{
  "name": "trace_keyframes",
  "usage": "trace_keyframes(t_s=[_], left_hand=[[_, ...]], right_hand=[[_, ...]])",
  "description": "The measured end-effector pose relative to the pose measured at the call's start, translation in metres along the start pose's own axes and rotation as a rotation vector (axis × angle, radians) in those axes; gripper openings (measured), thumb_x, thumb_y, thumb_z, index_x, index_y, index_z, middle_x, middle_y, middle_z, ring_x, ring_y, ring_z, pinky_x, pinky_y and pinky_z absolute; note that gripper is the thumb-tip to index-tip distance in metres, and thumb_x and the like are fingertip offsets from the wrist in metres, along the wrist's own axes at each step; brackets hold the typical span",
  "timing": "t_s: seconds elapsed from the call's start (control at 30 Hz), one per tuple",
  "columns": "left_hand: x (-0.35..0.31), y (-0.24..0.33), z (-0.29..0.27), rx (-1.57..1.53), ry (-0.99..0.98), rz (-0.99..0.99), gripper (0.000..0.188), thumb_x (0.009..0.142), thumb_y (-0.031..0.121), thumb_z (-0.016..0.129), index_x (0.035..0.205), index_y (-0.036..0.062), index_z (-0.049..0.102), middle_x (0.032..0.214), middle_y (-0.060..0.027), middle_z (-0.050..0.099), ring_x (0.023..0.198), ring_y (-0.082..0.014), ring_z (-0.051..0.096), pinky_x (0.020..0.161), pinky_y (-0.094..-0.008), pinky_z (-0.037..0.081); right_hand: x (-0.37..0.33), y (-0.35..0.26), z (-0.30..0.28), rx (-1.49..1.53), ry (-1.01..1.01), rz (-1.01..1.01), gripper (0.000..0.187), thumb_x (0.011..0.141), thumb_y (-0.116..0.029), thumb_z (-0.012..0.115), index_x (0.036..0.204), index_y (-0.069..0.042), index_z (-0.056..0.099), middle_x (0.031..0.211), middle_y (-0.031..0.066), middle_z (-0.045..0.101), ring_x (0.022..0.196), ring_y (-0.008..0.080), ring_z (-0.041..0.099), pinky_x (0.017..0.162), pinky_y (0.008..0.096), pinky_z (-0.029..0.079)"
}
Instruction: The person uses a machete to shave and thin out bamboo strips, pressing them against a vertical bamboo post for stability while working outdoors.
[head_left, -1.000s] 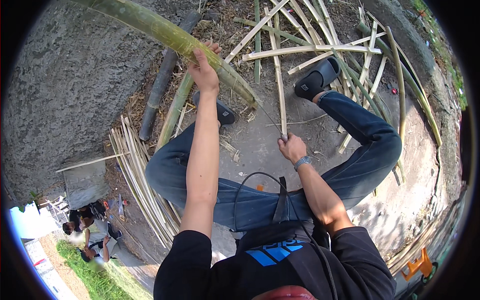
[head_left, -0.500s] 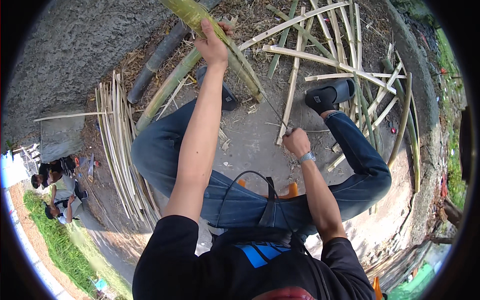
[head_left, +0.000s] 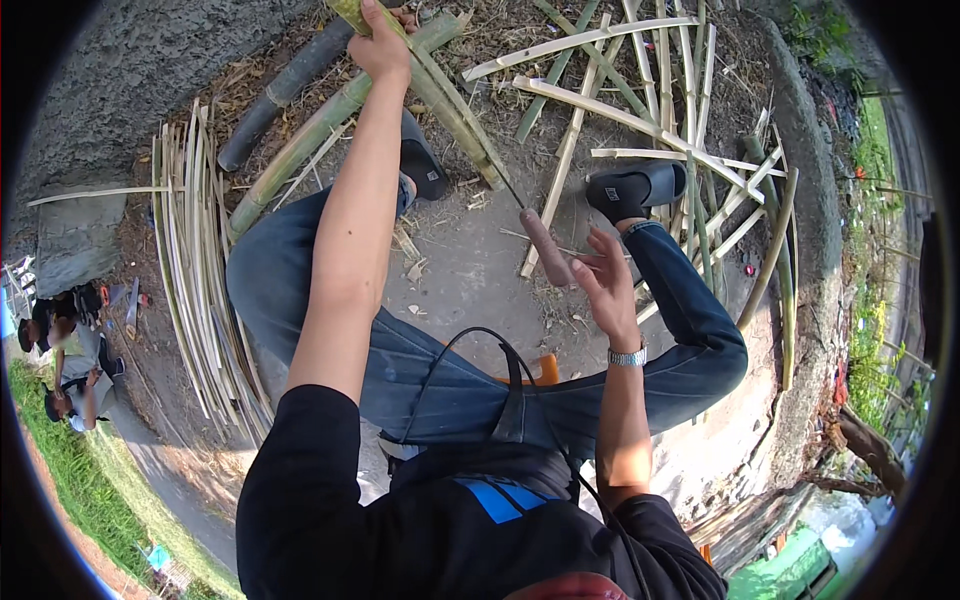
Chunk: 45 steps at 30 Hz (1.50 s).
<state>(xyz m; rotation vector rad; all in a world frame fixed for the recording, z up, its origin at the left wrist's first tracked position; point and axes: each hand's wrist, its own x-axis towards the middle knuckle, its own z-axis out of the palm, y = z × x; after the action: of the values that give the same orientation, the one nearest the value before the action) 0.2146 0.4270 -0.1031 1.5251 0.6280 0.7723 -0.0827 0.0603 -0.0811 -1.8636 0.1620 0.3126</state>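
Note:
My left hand (head_left: 382,48) is wrapped round a green bamboo pole (head_left: 438,108) that slants from the top edge down toward the middle. At the pole's near end a thin blade is lodged in or against a split; exactly how it sits cannot be made out. The knife's brown handle (head_left: 546,248) sticks out toward me. Just right of the handle's butt, my right hand (head_left: 610,285) has its fingers spread and holds nothing. Fingertips and handle are very close; whether they touch is unclear.
Long split bamboo strips (head_left: 195,290) lie in a bundle at my left. More strips (head_left: 640,125) are strewn crosswise at the far right. A green bamboo pole (head_left: 300,150) and a dark pole (head_left: 275,105) rest at the far left. Two people (head_left: 80,360) sit at the left rim.
My right hand has let go of the knife handle and opened beside it. The whole view has shifted, so things appear further left. My left hand keeps its grip on the pole.

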Motion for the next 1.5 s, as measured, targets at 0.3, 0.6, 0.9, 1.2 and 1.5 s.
trace_keyframes(t_s=[0.3,0.6,0.9,1.2,1.5], left_hand=[[0.040,-0.023,-0.006,0.258,0.220,0.078,0.064,0.098,0.064,0.056,0.083,0.0062,0.079,0.070,-0.0098,0.070,0.070,-0.0216,0.069,0.067,-0.0395,0.053],[-0.004,-0.001,-0.005,-0.365,-0.057,-0.054,0.063,0.104,0.053,0.055,0.089,-0.0080,0.060,0.075,-0.0171,0.067,0.059,-0.0258,0.067,0.054,-0.0369,0.057],[0.017,-0.002,-0.015,-0.397,-0.048,-0.035,0.065,0.106,0.055,0.051,0.088,-0.0078,0.061,0.074,-0.0181,0.068,0.059,-0.0248,0.066,0.057,-0.0372,0.056],[0.009,0.000,-0.017,-0.399,-0.069,0.011,0.068,0.105,0.057,0.051,0.089,-0.0083,0.062,0.073,-0.0167,0.068,0.061,-0.0244,0.067,0.058,-0.0358,0.056],[-0.044,0.028,0.009,-0.433,-0.311,0.126,0.066,0.103,0.057,0.055,0.090,-0.0066,0.065,0.078,-0.0145,0.069,0.067,-0.0205,0.069,0.064,-0.0346,0.058]], right_hand=[[-0.105,-0.097,-0.145,-0.101,1.315,-0.788,0.050,0.097,-0.029,0.047,0.132,0.006,0.052,0.134,0.0244,0.057,0.129,0.0377,0.056,0.113,0.0516,0.039],[0.091,-0.028,0.052,-0.140,0.663,-0.576,0.075,0.082,-0.044,0.076,0.140,-0.006,0.048,0.141,0.0224,0.039,0.135,0.0404,0.038,0.112,0.0526,0.031],[-0.007,-0.068,-0.089,-0.080,0.904,-0.627,0.057,0.092,-0.037,0.058,0.135,0.000,0.053,0.138,0.0185,0.051,0.131,0.0306,0.046,0.114,0.0466,0.028],[0.030,-0.073,0.021,-0.104,0.832,-0.613,0.049,0.088,-0.030,0.060,0.128,-0.002,0.052,0.141,0.0235,0.045,0.132,0.0343,0.043,0.114,0.0474,0.029],[0.053,0.035,0.089,-0.731,0.207,-0.152,0.066,0.079,-0.039,0.081,0.131,-0.006,0.058,0.138,0.0263,0.051,0.130,0.0418,0.048,0.109,0.0527,0.038]])
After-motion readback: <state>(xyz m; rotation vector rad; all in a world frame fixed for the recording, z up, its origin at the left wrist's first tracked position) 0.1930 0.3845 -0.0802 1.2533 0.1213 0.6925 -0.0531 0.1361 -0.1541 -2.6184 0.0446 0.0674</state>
